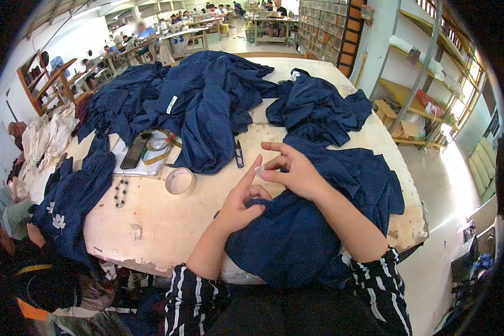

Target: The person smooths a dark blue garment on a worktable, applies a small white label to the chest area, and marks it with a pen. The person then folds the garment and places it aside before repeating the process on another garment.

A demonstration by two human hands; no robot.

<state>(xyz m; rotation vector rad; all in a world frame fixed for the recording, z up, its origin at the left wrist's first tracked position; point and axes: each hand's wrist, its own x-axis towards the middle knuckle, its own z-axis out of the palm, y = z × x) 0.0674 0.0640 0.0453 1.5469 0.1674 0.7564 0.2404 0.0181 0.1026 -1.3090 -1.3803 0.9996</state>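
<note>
My left hand (246,199) grips the edge of a navy cloth (280,246) with curled fingers and thumb, its index finger stretched upward. My right hand (291,173) pinches a small pale, translucent piece (259,171), apparently tape, against that raised index fingertip. The navy cloth spreads below both hands and to the right. Just left of them lies a roll of pale tape (180,180), with small blue-handled thread snips (239,154) farther back.
Navy garment heaps (213,95) cover the table's (129,229) back and left. A phone (134,154), measuring tape (158,143) and bead string (121,193) sit left. Cream cloth and another person's hand (36,235) are at the left edge. Shelving (420,95) stands right; several people work behind.
</note>
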